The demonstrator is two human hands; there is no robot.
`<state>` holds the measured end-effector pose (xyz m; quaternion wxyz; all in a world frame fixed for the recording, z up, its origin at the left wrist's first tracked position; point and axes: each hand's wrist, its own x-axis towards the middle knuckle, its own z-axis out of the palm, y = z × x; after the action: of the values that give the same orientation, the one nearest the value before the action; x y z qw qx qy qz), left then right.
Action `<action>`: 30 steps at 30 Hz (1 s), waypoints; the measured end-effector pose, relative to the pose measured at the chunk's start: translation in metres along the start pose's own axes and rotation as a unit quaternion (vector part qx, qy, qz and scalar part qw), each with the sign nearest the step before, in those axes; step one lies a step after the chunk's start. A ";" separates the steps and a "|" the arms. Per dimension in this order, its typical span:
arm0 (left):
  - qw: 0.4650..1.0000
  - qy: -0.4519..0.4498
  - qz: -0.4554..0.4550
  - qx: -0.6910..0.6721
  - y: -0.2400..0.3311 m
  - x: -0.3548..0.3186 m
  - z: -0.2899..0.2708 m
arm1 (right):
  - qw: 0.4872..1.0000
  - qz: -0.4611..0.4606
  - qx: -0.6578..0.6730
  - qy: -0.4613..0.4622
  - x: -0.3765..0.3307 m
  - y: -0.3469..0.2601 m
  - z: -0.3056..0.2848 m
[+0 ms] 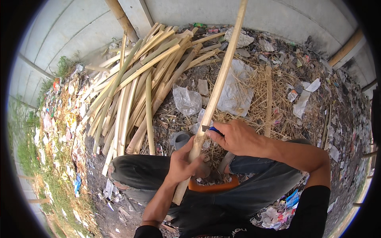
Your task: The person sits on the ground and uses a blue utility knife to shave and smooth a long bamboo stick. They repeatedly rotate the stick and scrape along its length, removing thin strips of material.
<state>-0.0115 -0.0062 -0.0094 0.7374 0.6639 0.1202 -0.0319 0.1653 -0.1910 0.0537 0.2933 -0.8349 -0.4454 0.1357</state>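
Observation:
A long split bamboo strip slants from my lap up past the top of the view. My left hand is wrapped round its lower part, with the strip's end sticking out below the palm. In my right hand is a knife with a blue handle, its short dark blade lying against the strip just above my left hand. The fingers are closed on the handle, and most of it is hidden. Beneath the strip, between my legs, an orange plastic object shows in part.
A heap of split bamboo strips lies ahead to the left. Near my left knee stands a grey pipe-like piece. Straw shavings, plastic sheets and litter cover the ground. Pale walls and a bamboo post rise behind.

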 end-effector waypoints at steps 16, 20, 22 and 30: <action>0.998 0.013 0.015 0.059 -0.001 0.001 -0.003 | 1.000 -0.025 0.016 -0.001 -0.009 -0.003 0.016; 0.999 0.011 0.022 0.028 0.000 0.001 0.000 | 0.999 -0.036 -0.010 -0.017 -0.003 -0.006 0.007; 0.999 0.011 0.001 0.050 0.002 -0.001 -0.001 | 0.999 -0.012 -0.039 -0.026 -0.003 -0.013 0.001; 0.998 -0.008 0.040 0.054 -0.004 0.000 0.000 | 0.954 0.074 0.217 -0.191 0.008 0.008 0.008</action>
<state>-0.0122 -0.0068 -0.0129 0.7023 0.7065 0.0864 -0.0141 0.1706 -0.1849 0.0429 0.3664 -0.7401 -0.3901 0.4072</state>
